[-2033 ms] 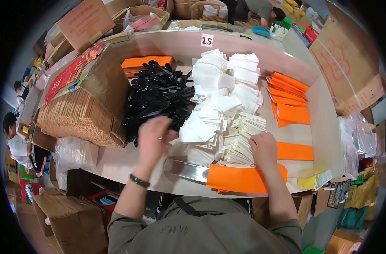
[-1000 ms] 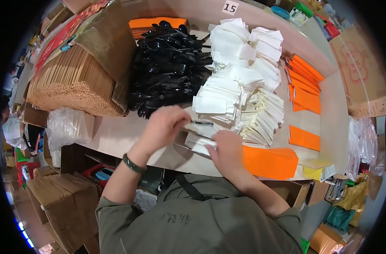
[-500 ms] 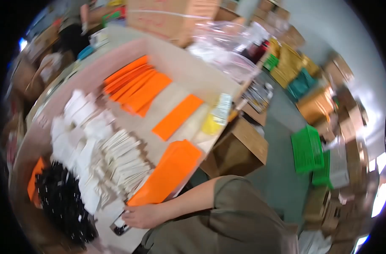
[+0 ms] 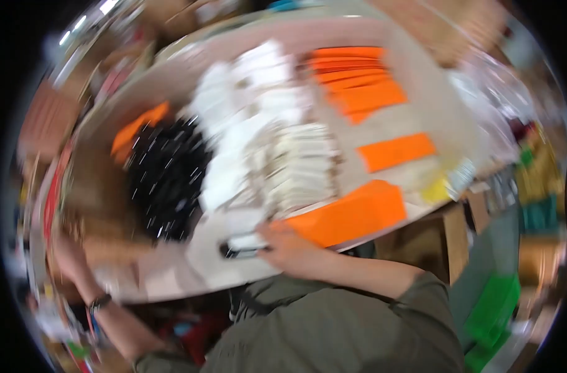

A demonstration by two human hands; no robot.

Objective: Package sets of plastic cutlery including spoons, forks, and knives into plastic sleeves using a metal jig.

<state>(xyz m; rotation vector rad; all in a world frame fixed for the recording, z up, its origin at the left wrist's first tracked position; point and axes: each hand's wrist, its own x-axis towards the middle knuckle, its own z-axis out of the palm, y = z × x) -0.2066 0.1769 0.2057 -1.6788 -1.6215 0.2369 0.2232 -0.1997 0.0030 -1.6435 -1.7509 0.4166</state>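
My right hand [image 4: 289, 248] is closed at the front of the worktop, its fingers at the end of a small black-and-white piece [image 4: 243, 244] whose kind I cannot make out. Beside that hand lies a stack of orange strips [image 4: 358, 214]. My left hand [image 4: 70, 256], with a dark band on its wrist, is at the left side of the worktop near a brown cardboard surface; motion smears its fingers. Beyond my right hand are a row of cream folded pieces [image 4: 302, 165] and a heap of white pieces [image 4: 233, 143]. A pile of shiny black pieces [image 4: 171, 177] lies between the hands.
Pale raised walls [image 4: 333, 26] border the worktop at the back. Fanned orange strips [image 4: 358, 78], a single orange strip [image 4: 397, 151] and a yellow-and-white item [image 4: 448, 182] lie to the right. A cardboard box [image 4: 420, 239] and a green crate [image 4: 494, 311] stand below on the right.
The view has swung left, so the worktop appears further right. My left hand and forearm have come into view at the left. My right hand stays by the black-and-white piece.
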